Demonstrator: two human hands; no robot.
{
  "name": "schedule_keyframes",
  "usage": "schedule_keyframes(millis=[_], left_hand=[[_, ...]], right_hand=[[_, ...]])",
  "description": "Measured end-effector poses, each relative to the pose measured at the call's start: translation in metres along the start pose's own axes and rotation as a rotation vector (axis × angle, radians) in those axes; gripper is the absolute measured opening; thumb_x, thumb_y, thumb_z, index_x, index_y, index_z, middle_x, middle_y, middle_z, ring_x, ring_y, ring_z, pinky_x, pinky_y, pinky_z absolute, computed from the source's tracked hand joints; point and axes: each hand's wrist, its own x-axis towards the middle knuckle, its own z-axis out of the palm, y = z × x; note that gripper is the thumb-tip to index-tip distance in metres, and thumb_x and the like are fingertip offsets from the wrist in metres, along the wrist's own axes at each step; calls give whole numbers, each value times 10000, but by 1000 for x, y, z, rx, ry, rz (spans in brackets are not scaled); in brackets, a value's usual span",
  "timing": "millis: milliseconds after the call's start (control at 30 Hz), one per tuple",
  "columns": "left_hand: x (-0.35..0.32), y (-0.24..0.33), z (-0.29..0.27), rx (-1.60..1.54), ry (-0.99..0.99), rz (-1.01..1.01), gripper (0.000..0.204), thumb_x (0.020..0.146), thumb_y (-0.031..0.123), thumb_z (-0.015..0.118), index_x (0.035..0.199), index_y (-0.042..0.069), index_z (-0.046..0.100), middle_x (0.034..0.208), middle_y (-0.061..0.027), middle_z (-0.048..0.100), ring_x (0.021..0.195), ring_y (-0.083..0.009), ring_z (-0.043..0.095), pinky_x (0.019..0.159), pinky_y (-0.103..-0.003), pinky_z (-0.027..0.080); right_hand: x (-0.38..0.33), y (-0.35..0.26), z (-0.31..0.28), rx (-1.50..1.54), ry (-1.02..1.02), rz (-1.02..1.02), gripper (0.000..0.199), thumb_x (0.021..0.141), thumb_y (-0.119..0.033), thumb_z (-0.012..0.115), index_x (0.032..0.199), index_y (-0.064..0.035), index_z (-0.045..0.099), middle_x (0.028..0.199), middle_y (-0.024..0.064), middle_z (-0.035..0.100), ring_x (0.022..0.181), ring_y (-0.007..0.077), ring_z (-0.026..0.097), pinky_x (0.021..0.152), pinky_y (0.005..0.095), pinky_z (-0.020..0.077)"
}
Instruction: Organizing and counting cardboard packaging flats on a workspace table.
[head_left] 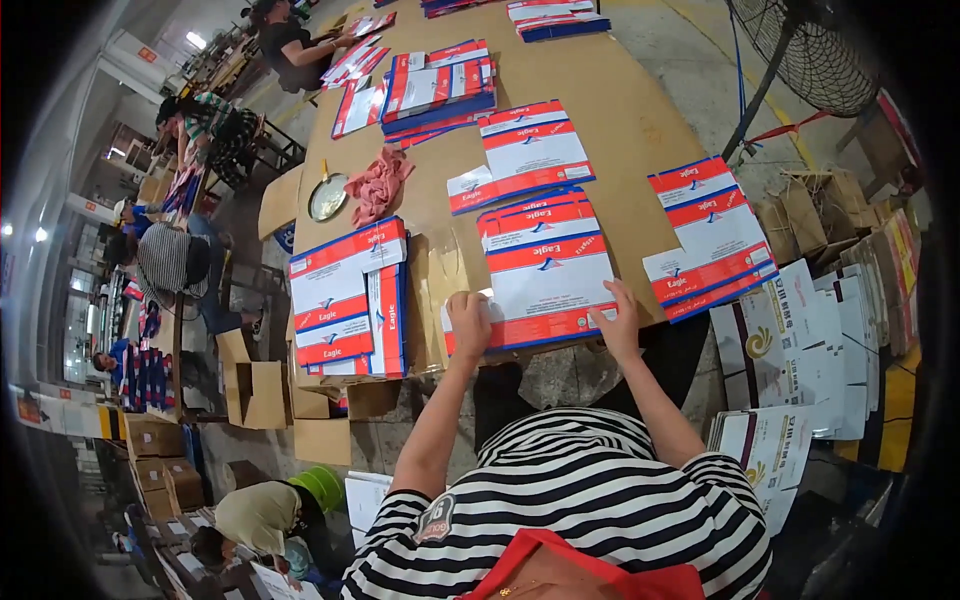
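Note:
A flat carton blank (550, 272) in red, white and blue lies in front of me at the table's near edge. My left hand (468, 325) is closed with curled fingers on its lower left flap. At its lower right edge, my right hand (618, 322) grips with thumb and fingers; their undersides are hidden. Just beyond lies another group of similar blanks (535, 152), slightly overlapped by the near one. To the right, more blanks (712, 238) lie at an angle over the table's edge. A thicker stack of blanks (335, 300) sits left of my left hand.
On the brown-topped table (620, 110) are a pink cloth (378, 186), a round dish (328, 197) and a tall stack of blanks (440, 90) farther off. A fan (810, 50) stands at the far right. White printed cartons (790, 340) lean below right. Several people work leftward.

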Motion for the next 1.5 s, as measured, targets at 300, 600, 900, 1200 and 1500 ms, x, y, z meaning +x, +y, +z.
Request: schedule_keyframes(millis=[300, 600, 900, 1200, 1500], left_hand=[[3, -1, -6, 12, -91, -56, 281, 619, -13, 487, 876, 67, 569, 895, -108, 505, 912, -289, 447, 838, -388, 304], [5, 8, -11, -9, 0, 8, 215, 677, -9, 474, 869, 54, 547, 871, -115, 510, 847, -282, 463, 787, -372, 332], [27, 70, -100, -358, -106, -131, 349, 669, -48, 483, 1006, 38, 500, 935, -129, 474, 883, -292, 451, 790, -346, 363], [53, 109, -158, -220, -241, 3, 394, 658, -9, 646, 1015, 64, 497, 962, -122, 474, 923, -290, 453, 773, -340, 388], [58, 129, -175, -150, 70, 317, 309, 632, -53, 637, 888, 67, 511, 782, -79, 506, 717, -267, 494, 641, -346, 390]], right_hand=[[-35, -12, -7, -296, 20, -21, 490, 636, -96, 687, 1080, -7, 500, 1171, 155, 433, 1087, 312, 388, 926, 383, 312], [-5, -43, -21, 539, -103, 383, 278, 788, -104, 601, 1020, 33, 535, 930, 69, 580, 848, 102, 526, 749, 241, 424], [8, -106, -68, 462, -295, 163, 194, 811, -102, 573, 950, 34, 587, 860, 25, 609, 783, 74, 515, 707, 229, 418], [30, -182, -125, 421, -305, -46, 155, 790, -63, 578, 912, 31, 586, 795, 26, 605, 750, 74, 508, 680, 228, 408], [13, -215, -148, 474, -122, -190, 179, 714, -69, 657, 842, 35, 586, 738, 37, 585, 669, 93, 509, 624, 220, 394]])
